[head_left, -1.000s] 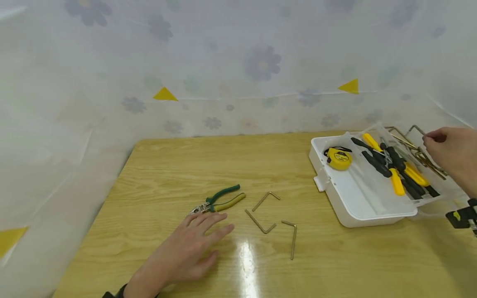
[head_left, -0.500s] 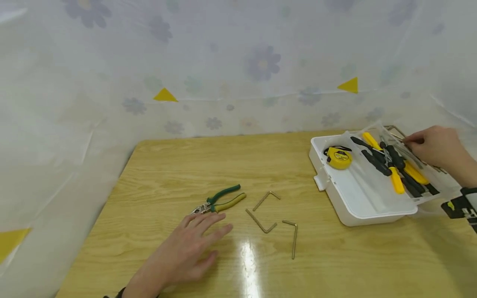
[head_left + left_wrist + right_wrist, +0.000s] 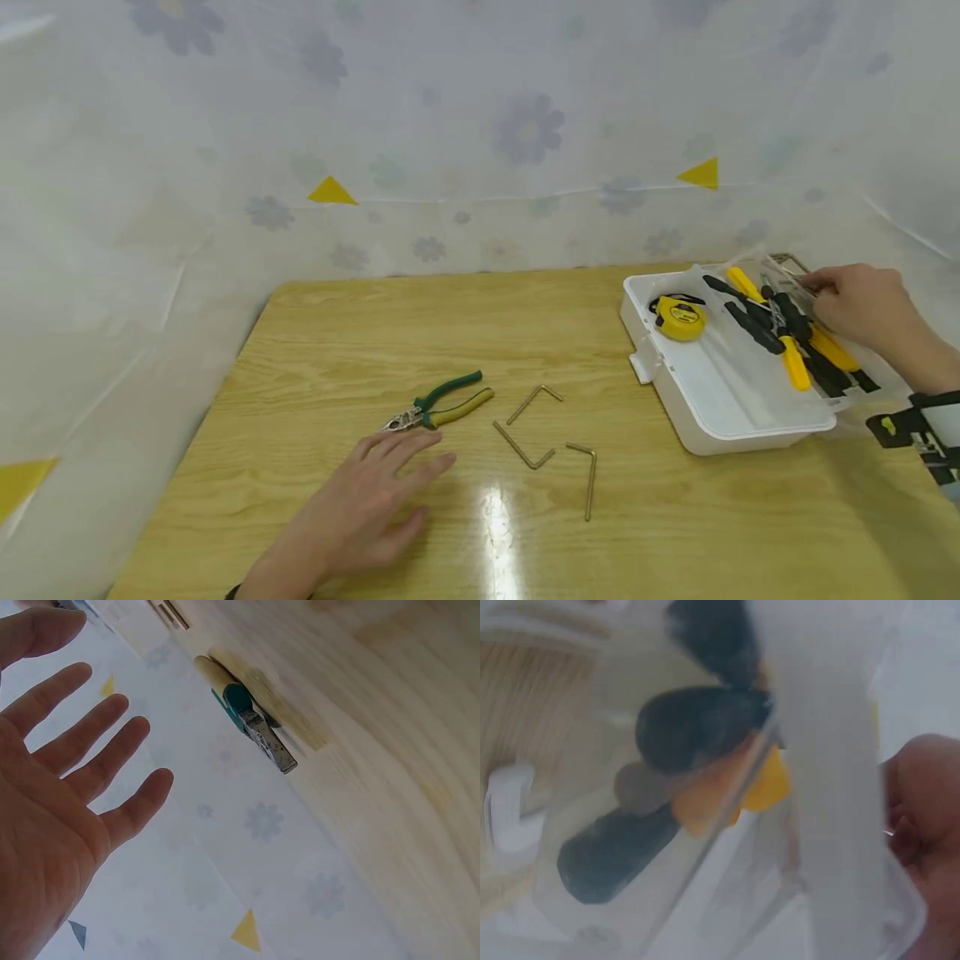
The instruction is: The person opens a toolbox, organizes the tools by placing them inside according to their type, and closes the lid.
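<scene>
In the head view my left hand (image 3: 367, 504) hangs low over the table with fingers spread, holding nothing. Just beyond its fingertips lie pliers (image 3: 438, 402) with green and yellowish handles. To their right are three L-shaped brassy hex keys, a rear one (image 3: 534, 403), a middle one (image 3: 523, 446) and a front one (image 3: 590, 479). My right hand (image 3: 866, 308) has curled fingers at the far right of the white toolbox (image 3: 738, 429), pinching a hex key that is mostly hidden; a small metallic glint shows at the fingers (image 3: 922, 795) in the right wrist view.
Inside the toolbox sit a yellow tape measure (image 3: 680, 318) and a translucent tray holding several black and yellow handled tools (image 3: 791, 362). More brassy rods (image 3: 787, 262) show behind the tray. A flowered white sheet (image 3: 465, 133) hangs behind the wooden table (image 3: 345, 333).
My right hand has moved left and slightly down with the hex key, from above the toolbox's right end to the tray's edge. The left hand has barely shifted.
</scene>
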{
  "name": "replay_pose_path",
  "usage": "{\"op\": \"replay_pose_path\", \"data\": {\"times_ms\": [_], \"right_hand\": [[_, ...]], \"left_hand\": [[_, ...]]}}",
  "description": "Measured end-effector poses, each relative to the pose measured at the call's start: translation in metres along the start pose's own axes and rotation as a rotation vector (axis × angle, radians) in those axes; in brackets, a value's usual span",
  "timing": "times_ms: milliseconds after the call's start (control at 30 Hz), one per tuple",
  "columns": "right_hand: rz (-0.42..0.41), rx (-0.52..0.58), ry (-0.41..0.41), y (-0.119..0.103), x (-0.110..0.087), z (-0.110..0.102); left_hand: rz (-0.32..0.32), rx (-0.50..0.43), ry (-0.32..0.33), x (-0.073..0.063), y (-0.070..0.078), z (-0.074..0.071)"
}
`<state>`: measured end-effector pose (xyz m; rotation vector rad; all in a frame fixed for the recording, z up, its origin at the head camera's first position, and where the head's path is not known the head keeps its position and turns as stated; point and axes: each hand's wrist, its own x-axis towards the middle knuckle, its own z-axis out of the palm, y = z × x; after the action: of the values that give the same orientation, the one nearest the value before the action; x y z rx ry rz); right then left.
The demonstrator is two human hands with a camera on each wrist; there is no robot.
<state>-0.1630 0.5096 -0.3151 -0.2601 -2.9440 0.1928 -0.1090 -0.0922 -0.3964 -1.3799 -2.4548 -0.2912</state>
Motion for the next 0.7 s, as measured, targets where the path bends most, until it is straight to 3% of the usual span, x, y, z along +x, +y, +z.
{"op": "replay_pose_path", "data": {"times_ms": [67, 167, 233, 300, 400, 500, 600, 700], "right_hand": [[-0.039, 0.028, 0.046, -0.011, -0.006, 0.000], [-0.205, 0.100, 0.244, -0.043, -0.023, 0.010], [-0.392, 0.139, 0.359, -0.073, -0.039, 0.020], [-0.602, 0.170, 0.402, -0.103, -0.055, 0.034], [-0.860, 0.201, 0.289, -0.145, -0.078, 0.055], [-1.020, 0.173, 0.098, -0.173, -0.097, 0.074], [-1.077, 0.105, -0.079, -0.188, -0.111, 0.087], [-1.065, 0.025, -0.174, -0.191, -0.119, 0.094]], "left_hand": [[-0.020, 0.003, 0.009, -0.004, -0.002, -0.001], [-0.058, 0.006, 0.011, -0.011, -0.004, -0.003], [-0.086, 0.005, 0.000, -0.016, -0.007, -0.004], [-0.108, 0.003, -0.012, -0.020, -0.009, -0.007], [-0.126, 0.001, -0.012, -0.024, -0.013, -0.009], [-0.120, 0.002, 0.012, -0.025, -0.017, -0.009], [-0.103, 0.002, 0.042, -0.027, -0.018, -0.008], [-0.090, -0.002, 0.059, -0.029, -0.017, -0.007]]}}
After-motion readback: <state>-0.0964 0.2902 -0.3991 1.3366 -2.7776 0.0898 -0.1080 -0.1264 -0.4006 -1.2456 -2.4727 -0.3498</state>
